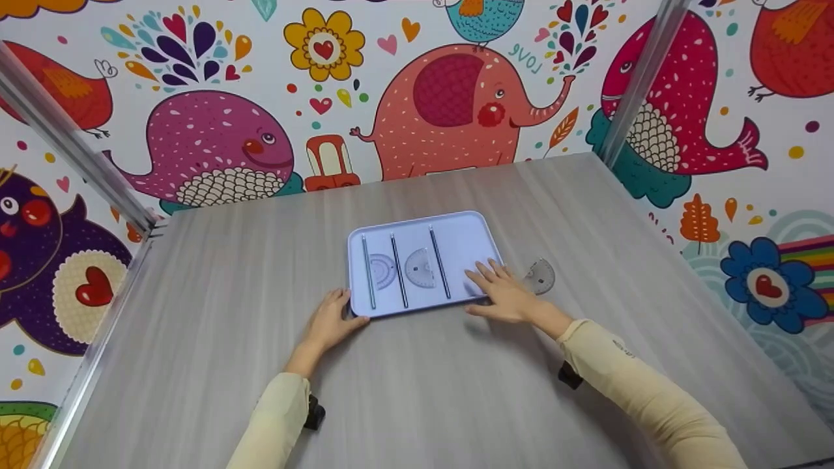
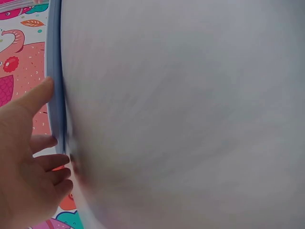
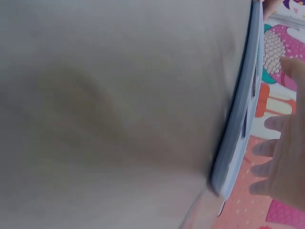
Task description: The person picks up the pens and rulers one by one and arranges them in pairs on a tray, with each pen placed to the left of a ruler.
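Observation:
A pale lavender-blue tray (image 1: 466,234) lies on the table. In it are a teal pencil (image 1: 369,270), two dark pencils (image 1: 399,270) and two clear protractors (image 1: 420,268) between them. My left hand (image 1: 331,319) holds the tray's front left corner, thumb along the front edge and fingers at the left side; the left wrist view shows the thumb on the rim (image 2: 55,95). Over the tray's front right part my right hand (image 1: 505,294) is spread, fingers fairly straight, holding nothing. Another clear protractor (image 1: 541,276) lies on the table just right of that hand.
The grey wood-grain table (image 1: 260,260) reaches back to a wall (image 1: 365,124) printed with cartoon animals. Metal posts (image 1: 642,85) stand at the table's back corners. A dark wrist device (image 1: 314,413) sits at the left sleeve.

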`<state>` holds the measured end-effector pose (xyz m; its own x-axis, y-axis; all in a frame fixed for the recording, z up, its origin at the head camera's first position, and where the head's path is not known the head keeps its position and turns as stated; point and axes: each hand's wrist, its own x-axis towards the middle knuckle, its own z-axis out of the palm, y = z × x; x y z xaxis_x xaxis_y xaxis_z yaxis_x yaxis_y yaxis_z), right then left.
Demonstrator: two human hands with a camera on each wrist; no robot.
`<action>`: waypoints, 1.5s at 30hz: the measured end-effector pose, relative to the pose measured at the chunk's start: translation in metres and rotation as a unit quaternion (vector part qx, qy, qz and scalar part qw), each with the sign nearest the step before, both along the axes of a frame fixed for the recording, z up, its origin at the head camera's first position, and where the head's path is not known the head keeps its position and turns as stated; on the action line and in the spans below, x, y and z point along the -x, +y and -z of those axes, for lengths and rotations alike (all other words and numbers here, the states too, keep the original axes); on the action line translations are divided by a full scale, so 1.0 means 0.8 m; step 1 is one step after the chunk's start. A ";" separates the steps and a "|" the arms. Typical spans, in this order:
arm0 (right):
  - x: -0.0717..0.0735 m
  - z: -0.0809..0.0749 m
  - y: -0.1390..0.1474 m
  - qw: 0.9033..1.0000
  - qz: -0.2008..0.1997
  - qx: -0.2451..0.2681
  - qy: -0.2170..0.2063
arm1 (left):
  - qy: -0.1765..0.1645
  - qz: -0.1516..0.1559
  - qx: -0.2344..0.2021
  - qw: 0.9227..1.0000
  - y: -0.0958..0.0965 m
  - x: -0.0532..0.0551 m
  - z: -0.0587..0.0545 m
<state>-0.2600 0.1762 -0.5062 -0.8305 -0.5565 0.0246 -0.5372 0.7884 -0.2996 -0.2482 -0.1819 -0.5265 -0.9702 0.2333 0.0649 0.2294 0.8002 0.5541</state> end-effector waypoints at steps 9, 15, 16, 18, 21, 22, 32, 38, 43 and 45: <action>0.020 0.011 0.050 0.998 0.006 0.031 0.047 | 0.008 0.000 -0.002 1.000 -0.001 0.000 0.003; 0.029 0.018 0.086 0.995 0.058 0.077 0.019 | 0.002 0.000 -0.002 1.000 -0.001 0.000 0.004; 0.030 0.019 0.092 0.994 0.067 0.088 0.010 | 0.003 0.001 -0.001 1.000 -0.001 0.001 0.004; 0.032 0.020 0.102 0.990 0.085 0.111 -0.011 | 0.003 0.001 0.000 1.000 -0.001 0.001 0.004; 0.036 0.021 0.115 0.986 0.094 0.133 -0.027 | 0.000 -0.001 -0.002 1.000 -0.001 0.001 0.004; 0.037 0.021 0.119 0.986 0.093 0.136 -0.027 | -0.001 -0.003 -0.003 1.000 -0.001 0.000 0.004; 0.038 0.012 0.141 0.994 0.041 0.098 -0.032 | -0.001 -0.005 0.004 1.000 0.000 -0.001 0.000; 0.034 -0.004 0.142 0.996 0.042 0.054 -0.048 | 0.002 -0.002 0.002 1.000 0.000 0.000 0.001; 0.032 -0.011 0.142 0.994 0.086 0.017 -0.067 | 0.001 -0.002 0.006 1.000 0.001 0.000 0.000; 0.031 -0.011 0.143 0.992 0.105 0.006 -0.075 | 0.000 -0.002 0.008 1.000 0.001 0.001 0.000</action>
